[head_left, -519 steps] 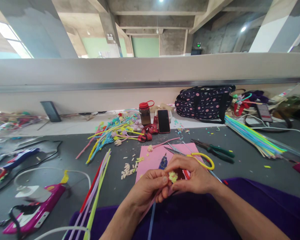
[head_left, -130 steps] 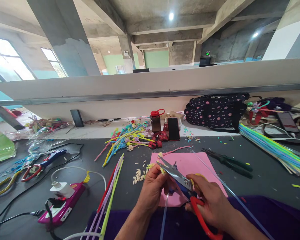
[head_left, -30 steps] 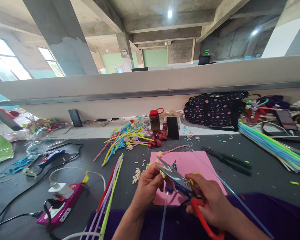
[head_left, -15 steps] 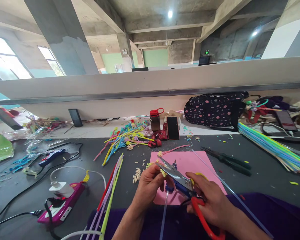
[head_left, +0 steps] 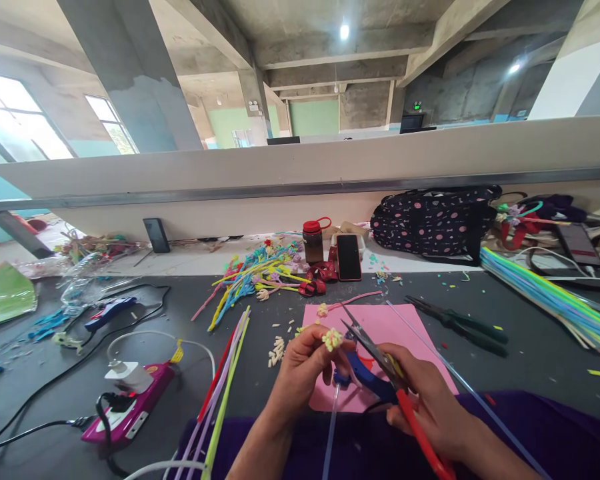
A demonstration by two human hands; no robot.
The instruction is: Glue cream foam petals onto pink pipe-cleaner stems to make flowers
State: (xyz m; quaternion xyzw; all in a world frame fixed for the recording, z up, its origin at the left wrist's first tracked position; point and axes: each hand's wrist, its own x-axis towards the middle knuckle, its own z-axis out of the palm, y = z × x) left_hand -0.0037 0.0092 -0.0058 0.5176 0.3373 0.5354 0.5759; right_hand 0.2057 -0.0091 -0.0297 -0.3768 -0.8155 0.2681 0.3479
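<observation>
1. Bench (head_left: 255, 387): dark top across the lower half of the frame, the ground for all parts below.
2. Pink sheet (head_left: 403, 323): lower centre of the frame, flat on the bench, partly hidden by both hands.
3. Scissors (head_left: 377, 350): long axis slanting from the red handle at lower right to the tips near centre. The blades stand slightly parted, pointing to the upper left.
4. Right hand (head_left: 427, 400): right of centre, grasping the scissors by the handles, at their lower end.
5. Left hand (head_left: 303, 360): left of the blades, pinching the flower between thumb and fingers.
6. Glue gun (head_left: 367, 379): blue, on the pink sheet, between the hands and partly overlapped by the scissors; contact with them cannot be told.
7. Flower (head_left: 332, 339): pale yellow, lower centre of the frame, clustered head uppermost. Key relation: it lies up and left of the right hand, just left of the blades and apart from them; the left hand is the nearer, touching it.
</observation>
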